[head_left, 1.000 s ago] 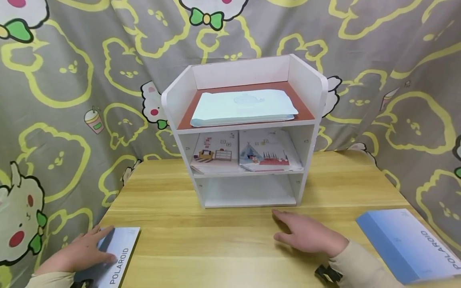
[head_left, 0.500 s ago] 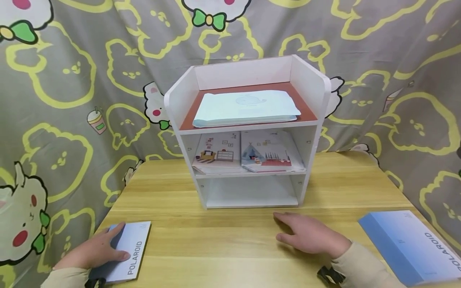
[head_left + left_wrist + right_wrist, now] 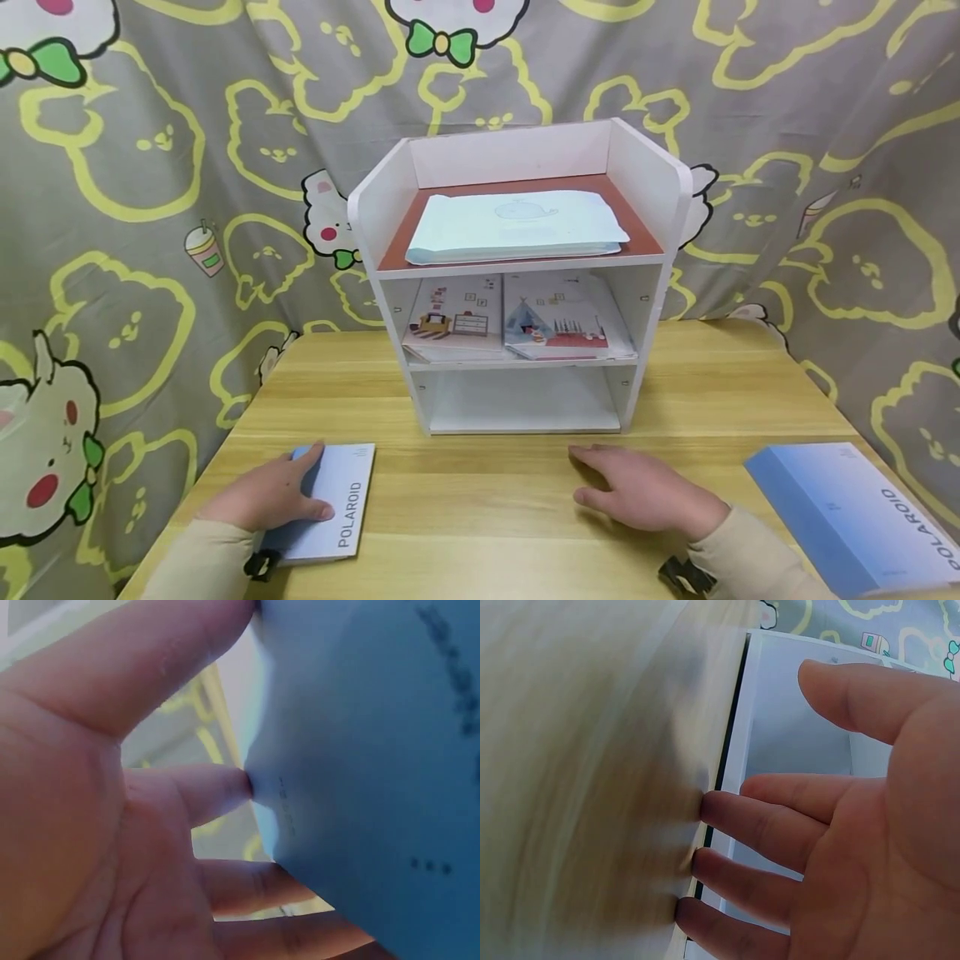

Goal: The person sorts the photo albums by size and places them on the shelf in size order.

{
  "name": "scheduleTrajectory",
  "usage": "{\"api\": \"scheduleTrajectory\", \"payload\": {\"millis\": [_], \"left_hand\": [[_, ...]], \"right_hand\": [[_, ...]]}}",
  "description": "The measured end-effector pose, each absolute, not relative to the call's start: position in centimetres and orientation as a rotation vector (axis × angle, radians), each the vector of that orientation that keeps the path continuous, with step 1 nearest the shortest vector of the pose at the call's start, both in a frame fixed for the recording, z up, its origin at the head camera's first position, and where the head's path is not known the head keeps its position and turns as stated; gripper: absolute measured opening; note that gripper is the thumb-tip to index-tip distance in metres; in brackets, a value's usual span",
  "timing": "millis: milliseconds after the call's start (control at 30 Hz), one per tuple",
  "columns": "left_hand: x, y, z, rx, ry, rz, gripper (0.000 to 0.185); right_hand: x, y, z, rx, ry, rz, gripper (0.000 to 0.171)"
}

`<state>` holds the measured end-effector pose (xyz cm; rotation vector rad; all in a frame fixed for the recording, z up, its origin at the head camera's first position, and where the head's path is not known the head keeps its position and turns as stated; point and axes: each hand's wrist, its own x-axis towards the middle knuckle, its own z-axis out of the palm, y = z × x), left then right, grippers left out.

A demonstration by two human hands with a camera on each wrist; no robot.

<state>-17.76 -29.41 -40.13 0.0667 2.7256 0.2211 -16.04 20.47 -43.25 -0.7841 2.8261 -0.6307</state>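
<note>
My left hand point(image 3: 272, 493) holds a blue-and-white book point(image 3: 341, 479) lettered POLAROID at the left of the table. Its thumb lies at one face, and in the left wrist view the other fingers point(image 3: 214, 796) reach the book's edge and pass partly behind it. The right hand point(image 3: 639, 487) holds nothing; its fingers are extended in front of the white shelf unit point(image 3: 523, 402). In the right wrist view its fingertips point(image 3: 697, 915) meet the wooden tabletop. A second, thicker-looking POLAROID book point(image 3: 847, 508) lies to the right of that hand.
Picture booklets point(image 3: 457, 317) fill the shelf's middle level. A pale blue whale-printed packet point(image 3: 517, 221) rests on its top. The wooden table point(image 3: 450, 517) extends around the shelf, with a patterned curtain point(image 3: 255, 200) behind and at both sides.
My left hand has carried the book rightward and slightly away from me across the left of the table. The right hand has stayed almost in place; the head view shifted slightly.
</note>
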Motion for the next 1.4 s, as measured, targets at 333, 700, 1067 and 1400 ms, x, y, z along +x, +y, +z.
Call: {"api": "scheduleTrajectory", "payload": {"millis": [333,700,1067,1400], "left_hand": [[-18.1,-22.6,-40.3,0.145,2.755,0.154,0.112],[-18.4,-15.4,-40.3,0.391,2.788,0.176,0.103],[-18.4,-8.5,-40.5,0.665,2.818,0.034,0.093],[-18.6,-5.8,-40.6,0.622,2.773,0.142,0.09]], "right_hand": [[-16.0,20.4,-43.3,-0.744,2.797,-0.645,0.064],[-16.0,20.3,-43.5,-0.772,2.84,-0.612,0.062],[-15.9,20.2,-43.5,-0.715,2.818,-0.627,0.064],[-15.5,19.1,-43.6,-0.708,2.873,-0.568,0.064]]}}
